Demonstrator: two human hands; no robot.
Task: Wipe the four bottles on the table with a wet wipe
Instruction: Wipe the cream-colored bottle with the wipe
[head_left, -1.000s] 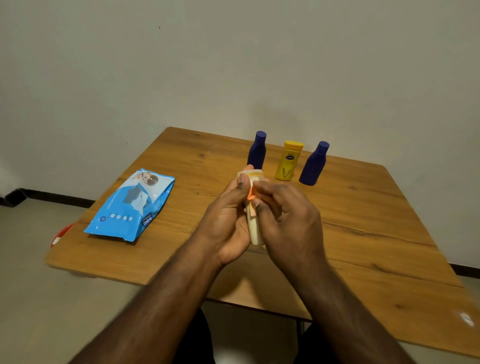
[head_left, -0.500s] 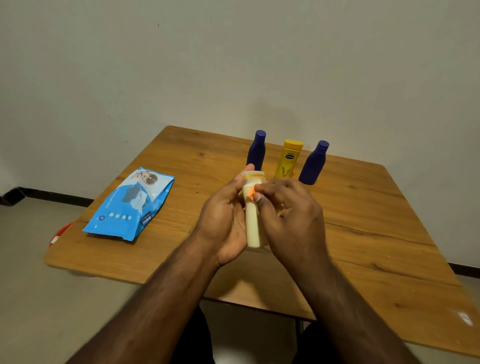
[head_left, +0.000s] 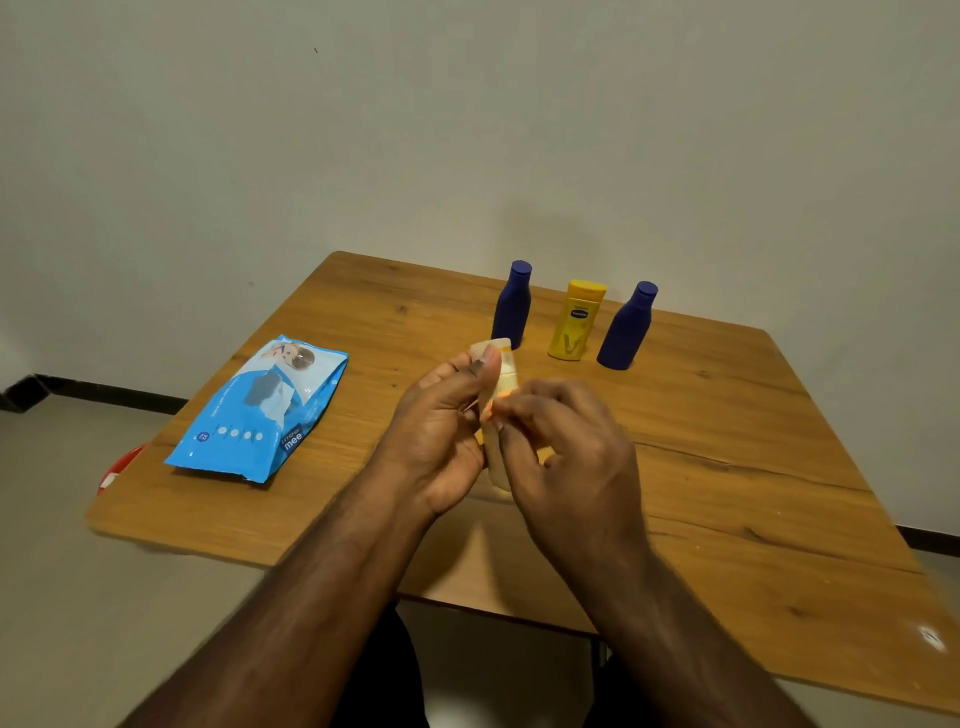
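Against the view of a second ago, the cream bottle has been tipped from a slant to nearly upright between the hands, and the person's right fingers have slid a little way down from its neck, which suggests the rubbing of this first bottle is under way rather than finished. It is held in the air above the tabletop, nearer the person than the yellow bottle, which stands at the far edge between the left blue bottle and the right blue bottle — all three upright, apparently untouched. The left hand grips the cream bottle from its left, thumb lying up along the cap. The right hand is curled against the bottle's right side, fingers pinched at a small orange spot; whether a wipe sits under them cannot be told. Left of the yellow bottle and well apart lies the blue wipes pack, flat on the tabletop.
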